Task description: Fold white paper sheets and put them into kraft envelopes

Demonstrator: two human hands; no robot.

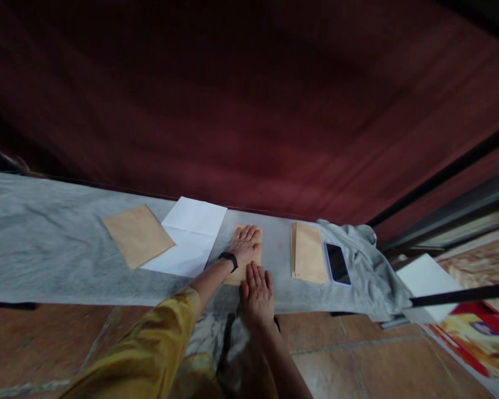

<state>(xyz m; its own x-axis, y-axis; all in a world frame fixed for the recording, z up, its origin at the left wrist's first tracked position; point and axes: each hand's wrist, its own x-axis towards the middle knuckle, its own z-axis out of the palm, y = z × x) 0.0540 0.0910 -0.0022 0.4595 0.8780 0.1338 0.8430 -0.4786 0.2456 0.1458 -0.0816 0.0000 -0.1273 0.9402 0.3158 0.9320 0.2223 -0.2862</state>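
Observation:
A narrow brown envelope (236,277) lies on the grey cloth directly before me. My left hand (246,246), with a black band at the wrist, rests flat on its upper part with the fingers spread. Below it, my right hand (258,293) lies with its fingers stretched out over the envelope's lower right edge. Neither hand is wrapped around anything. To the left, a creased white paper sheet (195,233) lies unfolded, partly under a larger brown envelope (139,235). On the right sits a stack of brown envelopes (310,252).
A phone (338,263) lies right of the stack. The grey cloth (54,238) covers a long narrow surface and bunches up at its right end. Behind it rises a dark red panel (249,122). A white board (426,277) and a red printed box (482,338) are at far right.

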